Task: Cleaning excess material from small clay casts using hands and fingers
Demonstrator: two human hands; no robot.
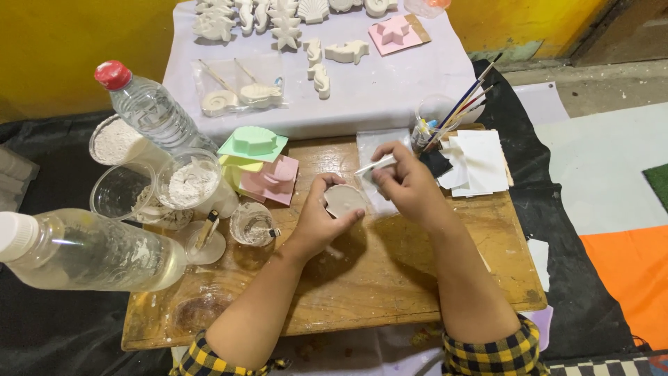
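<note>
1. A low wooden table (390, 278) is sitting over a black sheet, with its near edge partly hiding behind the person's forearms and checked cuffs.
2. A white cloth-covered surface (376, 90) is lying beyond it, carrying pale plaster sea shapes; the back row is running off the top edge.
3. A clear plastic bottle (90, 251) is lying on its side at the left, its cap end nearly cut off by the frame. A second bottle with a red cap (149, 108) is standing tilted behind it.
4. Bowls of white powder (188, 182) are crowding the table's left corner, overlapping so that their rims are hard to separate.
5. Stacked pastel moulds (259, 163) are resting just beside the bowls.
6. The left hand (316, 219) is curling round a small round plaster cast (344, 200), gripping it above the table's middle; the fingers are covering its left side.
7. The right hand (407, 182) is pinching a thin white tool (374, 165), whose tip is touching or just above the cast; which is hard to tell.
8. A cup of brushes (435, 122) is standing near the right hand.
</note>
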